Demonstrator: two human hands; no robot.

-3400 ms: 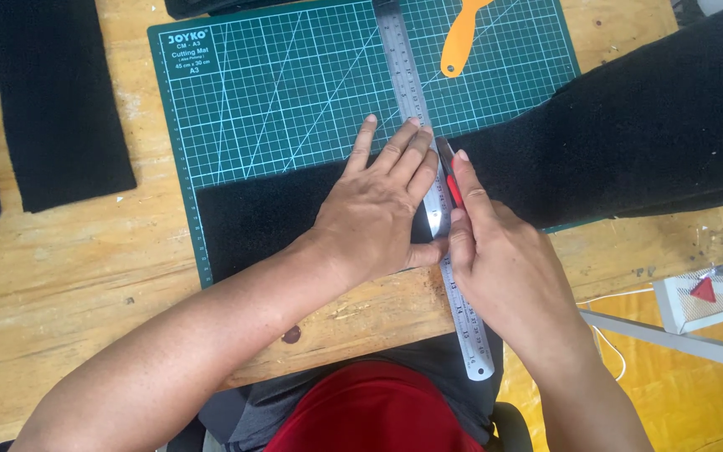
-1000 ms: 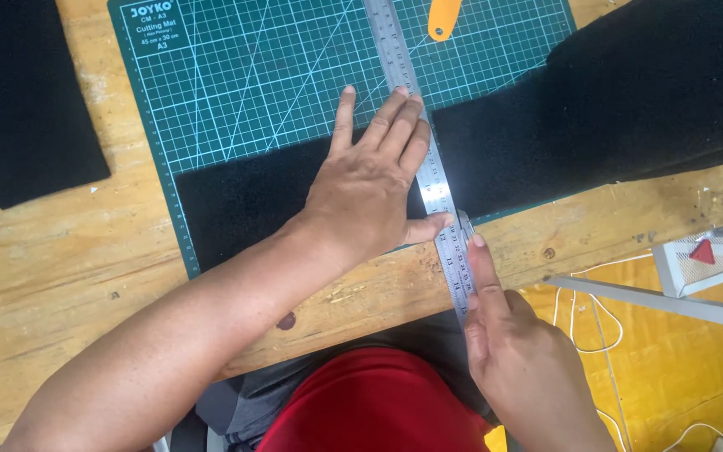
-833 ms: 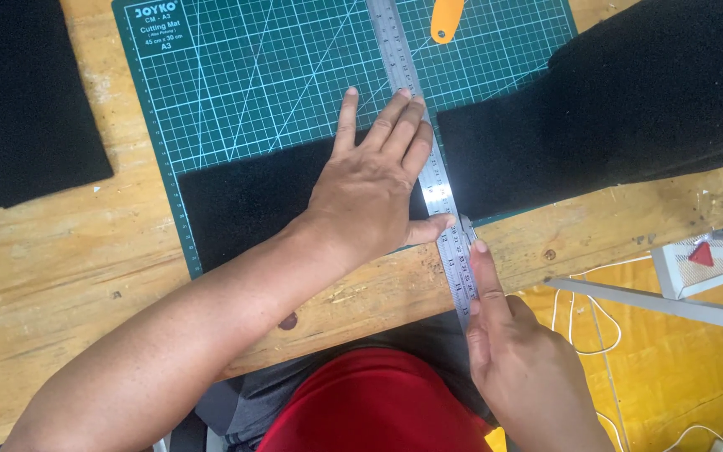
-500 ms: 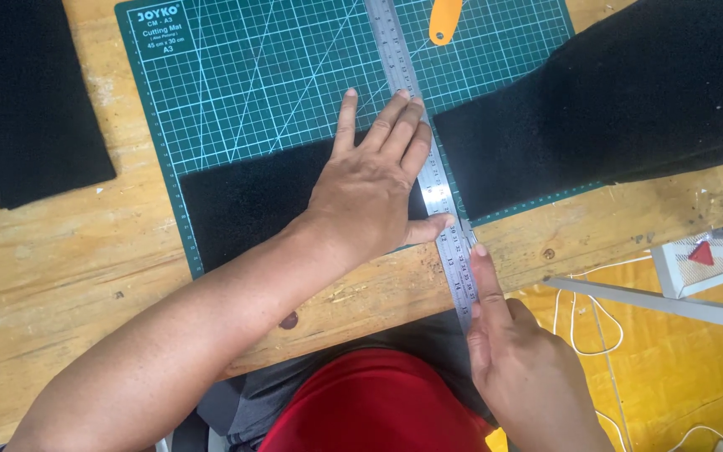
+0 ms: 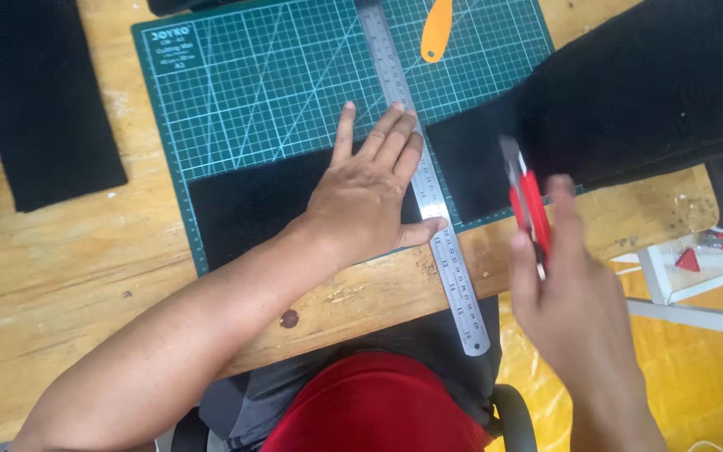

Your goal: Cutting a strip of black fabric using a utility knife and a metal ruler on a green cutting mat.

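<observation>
Ruler (image 5: 428, 197) (one, steel) under flat open left hand (image 5: 370, 197), right hand (image 5: 575, 293) fingers gripping one red knife (image 5: 527, 205).

A single head-worn camera looks almost straight down from above the person's chest, close over the near table (image 5: 60, 276) edge. The left hand (image 5: 361, 197) sits at frame centre, the right hand (image 5: 571, 293) lower right; the mat (image 5: 253, 84) beyond the hands fills the top, cut by the upper edge. No second view shares the scene.
</observation>
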